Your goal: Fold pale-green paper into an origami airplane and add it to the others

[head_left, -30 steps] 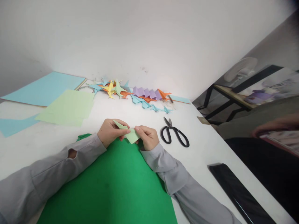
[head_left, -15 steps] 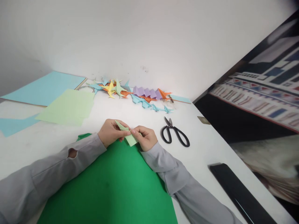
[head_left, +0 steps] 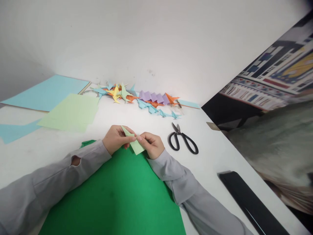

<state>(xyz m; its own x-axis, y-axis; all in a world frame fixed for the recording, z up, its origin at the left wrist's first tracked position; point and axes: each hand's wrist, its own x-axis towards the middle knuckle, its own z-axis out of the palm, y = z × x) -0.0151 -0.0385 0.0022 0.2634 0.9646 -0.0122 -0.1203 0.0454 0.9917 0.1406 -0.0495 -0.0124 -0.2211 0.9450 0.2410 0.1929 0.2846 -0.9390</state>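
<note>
A small folded piece of light green paper (head_left: 137,147) is pinched between my two hands, over the far end of a green sheet (head_left: 117,195). My left hand (head_left: 117,139) closes on its left side, thumb on top, and a pointed tip sticks up past the fingers. My right hand (head_left: 152,145) grips the paper's right edge between thumb and forefinger. The two thumbs nearly meet at the fold. Part of the paper is hidden by the fingers.
Black-handled scissors (head_left: 180,138) lie right of my hands. Folded paper cranes (head_left: 117,93) and a purple pleated strip (head_left: 154,97) lie along the wall. Light green sheets (head_left: 73,111) and a blue sheet (head_left: 46,93) are at left, a long black object (head_left: 251,205) at right.
Both hands stay in place on the paper, whose tip and lower corner have shifted slightly. The patterned fabric and the pale cloth at the right have moved.
</note>
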